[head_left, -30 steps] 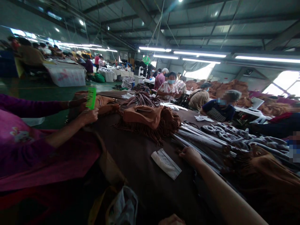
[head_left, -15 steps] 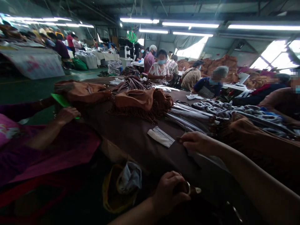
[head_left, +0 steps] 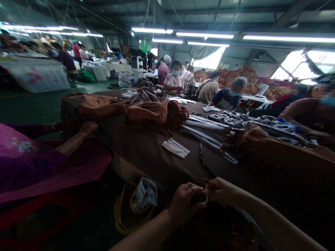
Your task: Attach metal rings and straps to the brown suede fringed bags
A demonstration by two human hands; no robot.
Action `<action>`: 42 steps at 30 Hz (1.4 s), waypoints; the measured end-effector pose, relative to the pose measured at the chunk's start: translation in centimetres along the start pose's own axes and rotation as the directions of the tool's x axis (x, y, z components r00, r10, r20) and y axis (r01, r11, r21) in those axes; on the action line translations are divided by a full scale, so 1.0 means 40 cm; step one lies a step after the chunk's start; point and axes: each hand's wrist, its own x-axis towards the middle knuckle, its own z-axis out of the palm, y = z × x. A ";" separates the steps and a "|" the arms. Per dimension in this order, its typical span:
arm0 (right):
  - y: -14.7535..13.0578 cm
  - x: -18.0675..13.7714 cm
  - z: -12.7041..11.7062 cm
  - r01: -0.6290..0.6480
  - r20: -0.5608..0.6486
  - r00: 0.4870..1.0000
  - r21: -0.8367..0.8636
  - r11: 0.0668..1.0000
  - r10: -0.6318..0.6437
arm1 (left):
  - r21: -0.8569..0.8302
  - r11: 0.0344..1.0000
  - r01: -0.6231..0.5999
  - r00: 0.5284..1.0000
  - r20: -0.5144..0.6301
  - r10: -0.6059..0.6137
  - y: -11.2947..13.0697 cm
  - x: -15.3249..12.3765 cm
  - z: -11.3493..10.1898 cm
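My left hand is closed around a gold-coloured metal ring low in front of me, at the near edge of the brown-covered table. Right beside it, my right hand pinches the end of a brown leather strap. The fingertips of both hands meet at the ring. Whether the strap passes through it is too dark to tell. Below my right forearm lie dark, shiny pieces that I cannot make out.
A white packet lies ahead on the table. Brown fringed bags and plastic-wrapped straps lie beyond; another brown bag is at right. A yellow-rimmed bag hangs at lower left. A co-worker's hand works at left.
My right hand has come down and back from over the table to my left hand, bringing the strap end to the ring. The co-worker's green item has dropped mostly out of sight.
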 end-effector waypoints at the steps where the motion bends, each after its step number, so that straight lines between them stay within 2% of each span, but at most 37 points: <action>1: 0.003 -0.007 0.005 0.015 0.000 1.000 0.017 1.000 -0.015 | 0.004 1.000 -0.003 1.000 0.013 0.003 0.002 -0.001 0.001; 10: 0.027 -0.038 0.022 0.031 -0.025 0.999 0.089 0.996 -0.029 | 0.133 0.988 -0.078 0.994 0.090 0.066 0.015 -0.011 0.013; 17: 0.052 -0.037 0.031 0.069 -0.140 0.989 0.077 0.995 -0.057 | 0.222 0.974 -0.036 0.985 0.173 -0.003 0.020 0.001 0.011; 20: 0.056 -0.039 0.038 0.083 -0.151 0.986 0.088 0.993 -0.069 | 0.239 0.969 -0.063 0.983 0.185 0.018 0.014 0.001 0.013; 26: 0.045 -0.046 0.056 0.035 -0.079 0.997 0.129 0.991 -0.025 | 0.244 0.954 -0.176 0.975 0.175 0.135 0.001 -0.009 0.016; 36: 0.048 -0.044 0.074 0.024 -0.006 1.000 0.242 0.970 -0.023 | 0.266 0.919 -0.292 0.941 0.254 0.226 0.000 -0.013 0.017; 39: 0.047 -0.042 0.081 0.029 -0.042 0.999 0.295 0.955 -0.018 | 0.257 0.926 -0.276 0.942 0.264 0.207 -0.002 -0.013 0.021; 42: 0.050 -0.037 0.085 0.052 -0.098 0.995 0.370 0.927 -0.017 | 0.245 0.952 -0.182 0.964 0.234 0.124 -0.003 -0.006 0.021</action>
